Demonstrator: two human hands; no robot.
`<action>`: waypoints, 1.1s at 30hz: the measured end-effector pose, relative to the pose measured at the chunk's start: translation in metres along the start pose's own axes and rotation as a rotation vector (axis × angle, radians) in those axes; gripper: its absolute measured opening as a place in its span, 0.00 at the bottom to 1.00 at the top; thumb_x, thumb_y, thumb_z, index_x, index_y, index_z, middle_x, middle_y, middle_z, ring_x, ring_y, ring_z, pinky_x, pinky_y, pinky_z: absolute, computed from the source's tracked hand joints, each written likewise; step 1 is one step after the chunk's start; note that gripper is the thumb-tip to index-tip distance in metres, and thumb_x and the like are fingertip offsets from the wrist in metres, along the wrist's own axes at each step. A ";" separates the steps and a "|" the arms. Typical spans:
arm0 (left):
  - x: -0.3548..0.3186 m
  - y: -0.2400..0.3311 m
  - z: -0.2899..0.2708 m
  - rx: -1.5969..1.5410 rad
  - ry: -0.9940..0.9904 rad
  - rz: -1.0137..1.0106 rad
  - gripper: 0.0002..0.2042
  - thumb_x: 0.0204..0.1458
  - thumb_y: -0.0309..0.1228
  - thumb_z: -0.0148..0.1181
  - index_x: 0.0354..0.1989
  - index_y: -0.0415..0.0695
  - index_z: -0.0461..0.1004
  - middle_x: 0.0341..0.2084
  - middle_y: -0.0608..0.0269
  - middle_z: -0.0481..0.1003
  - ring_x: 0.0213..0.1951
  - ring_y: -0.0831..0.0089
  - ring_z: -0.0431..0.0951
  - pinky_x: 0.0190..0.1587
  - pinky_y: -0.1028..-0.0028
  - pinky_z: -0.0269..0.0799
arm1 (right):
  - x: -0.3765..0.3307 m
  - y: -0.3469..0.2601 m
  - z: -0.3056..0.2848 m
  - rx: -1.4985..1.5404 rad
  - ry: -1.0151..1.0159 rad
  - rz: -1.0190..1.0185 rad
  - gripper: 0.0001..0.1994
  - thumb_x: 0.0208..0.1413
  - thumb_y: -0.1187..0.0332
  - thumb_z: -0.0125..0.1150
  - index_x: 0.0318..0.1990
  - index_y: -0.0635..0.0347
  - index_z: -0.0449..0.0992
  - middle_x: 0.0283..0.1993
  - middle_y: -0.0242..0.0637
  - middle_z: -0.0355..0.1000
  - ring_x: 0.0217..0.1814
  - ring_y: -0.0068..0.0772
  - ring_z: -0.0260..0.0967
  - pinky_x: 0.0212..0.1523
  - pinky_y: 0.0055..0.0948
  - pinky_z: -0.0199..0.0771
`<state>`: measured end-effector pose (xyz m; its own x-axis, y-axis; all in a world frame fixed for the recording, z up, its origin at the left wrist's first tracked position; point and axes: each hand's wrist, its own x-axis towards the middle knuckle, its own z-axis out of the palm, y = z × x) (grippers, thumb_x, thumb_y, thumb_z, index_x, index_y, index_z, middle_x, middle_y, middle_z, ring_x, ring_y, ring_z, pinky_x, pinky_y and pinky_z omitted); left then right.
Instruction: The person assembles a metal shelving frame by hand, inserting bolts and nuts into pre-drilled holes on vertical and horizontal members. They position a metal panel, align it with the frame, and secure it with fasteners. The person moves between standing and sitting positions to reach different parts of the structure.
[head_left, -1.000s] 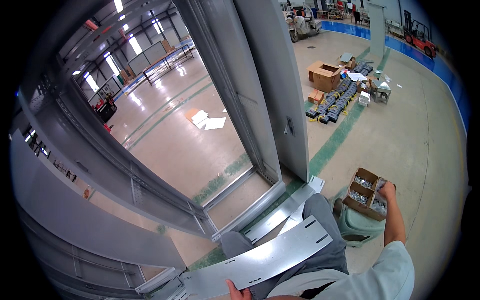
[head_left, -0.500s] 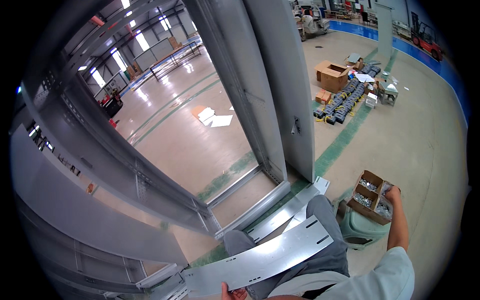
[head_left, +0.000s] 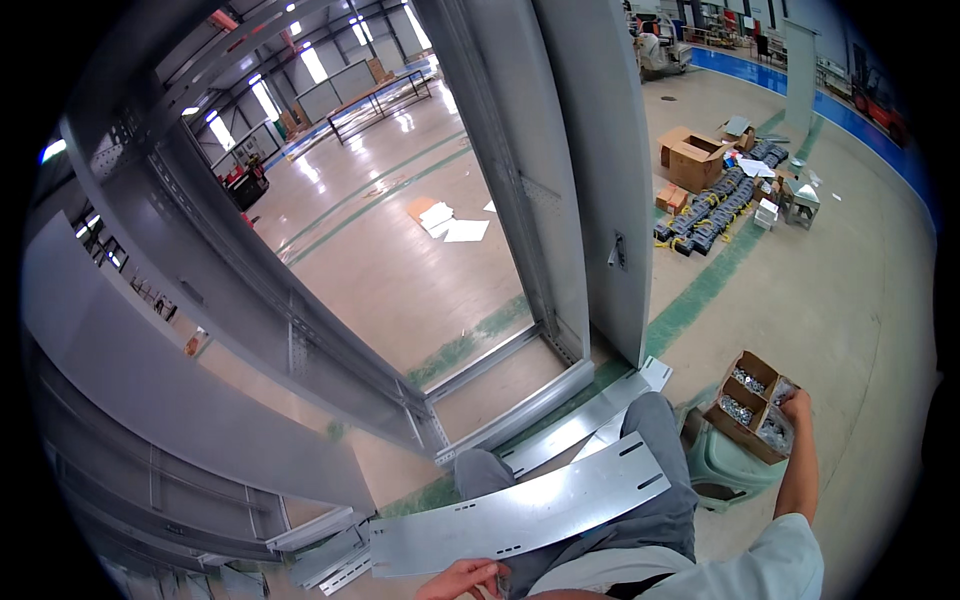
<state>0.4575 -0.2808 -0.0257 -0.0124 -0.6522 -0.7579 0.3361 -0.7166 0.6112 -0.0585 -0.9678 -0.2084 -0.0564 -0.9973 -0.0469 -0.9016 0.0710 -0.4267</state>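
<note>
My left hand (head_left: 470, 578) curls by the shiny plate (head_left: 520, 512); my right hand (head_left: 797, 406) dips in the brown box (head_left: 736, 433). I can't tell how open, or what's held.

On my feed I see a red forklift (head_left: 878, 105) at the upper right, by a blue floor strip (head_left: 742, 70). Nearer, an open cardboard box (head_left: 690, 172) stands beside dark bundles (head_left: 715, 212) with yellow ties; farther left I spot white papers (head_left: 466, 231) on the pale floor (head_left: 800, 290).
</note>
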 end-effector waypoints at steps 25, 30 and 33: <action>0.110 0.151 0.106 0.284 0.425 1.015 0.12 0.53 0.22 0.68 0.46 0.40 0.80 0.38 0.60 0.78 0.38 0.74 0.80 0.41 0.77 0.78 | -0.379 -0.364 -0.015 1.586 -1.293 -0.025 0.10 0.63 0.73 0.61 0.49 0.66 0.75 0.39 0.36 0.76 0.38 0.24 0.75 0.39 0.23 0.78; 0.115 0.139 0.095 0.473 0.630 1.074 0.11 0.51 0.24 0.70 0.43 0.40 0.79 0.35 0.59 0.79 0.37 0.69 0.79 0.42 0.72 0.75 | -0.369 -0.366 -0.009 1.162 -1.314 -0.306 0.13 0.66 0.60 0.58 0.38 0.63 0.77 0.30 0.32 0.74 0.30 0.20 0.71 0.32 0.23 0.72; 0.103 0.129 0.105 0.447 0.695 1.061 0.09 0.47 0.21 0.70 0.38 0.39 0.79 0.32 0.59 0.79 0.34 0.69 0.79 0.39 0.72 0.74 | -0.371 -0.358 -0.010 0.940 -1.349 -0.435 0.18 0.66 0.57 0.58 0.27 0.60 0.76 0.23 0.30 0.71 0.26 0.18 0.66 0.28 0.23 0.66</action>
<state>0.4004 -0.4667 -0.0009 0.5824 -0.7740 0.2485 -0.4501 -0.0524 0.8914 0.2808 -0.6237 -0.0294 0.9318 -0.2567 -0.2568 -0.1769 0.2967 -0.9384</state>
